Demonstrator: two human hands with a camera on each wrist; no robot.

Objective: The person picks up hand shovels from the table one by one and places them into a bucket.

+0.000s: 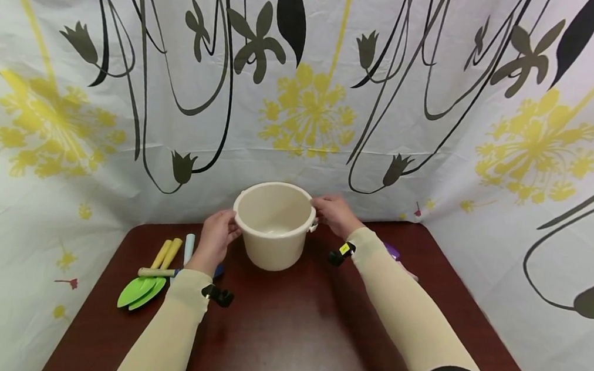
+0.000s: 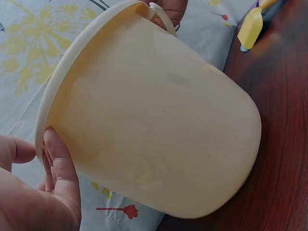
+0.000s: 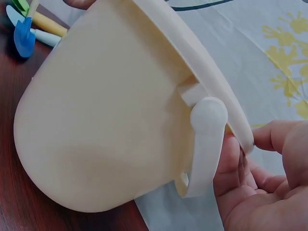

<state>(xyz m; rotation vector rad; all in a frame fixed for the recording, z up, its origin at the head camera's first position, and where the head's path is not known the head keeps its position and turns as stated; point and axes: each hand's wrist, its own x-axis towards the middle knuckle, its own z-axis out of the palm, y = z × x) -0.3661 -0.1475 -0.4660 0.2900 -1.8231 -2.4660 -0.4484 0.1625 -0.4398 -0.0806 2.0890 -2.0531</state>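
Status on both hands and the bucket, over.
Left hand and right hand gripping bucket, opposite sides. Bucket mouth up; table contact unclear. Shovels left of bucket, not seen blocking it.

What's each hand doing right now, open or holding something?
Left hand: holding the cream bucket by its rim.
Right hand: holding the bucket's rim on the opposite side.

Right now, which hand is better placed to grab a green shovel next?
Probably the left hand: the green shovels lie on its side of the bucket; the right hand is opposite. Both hands pinch its rim.
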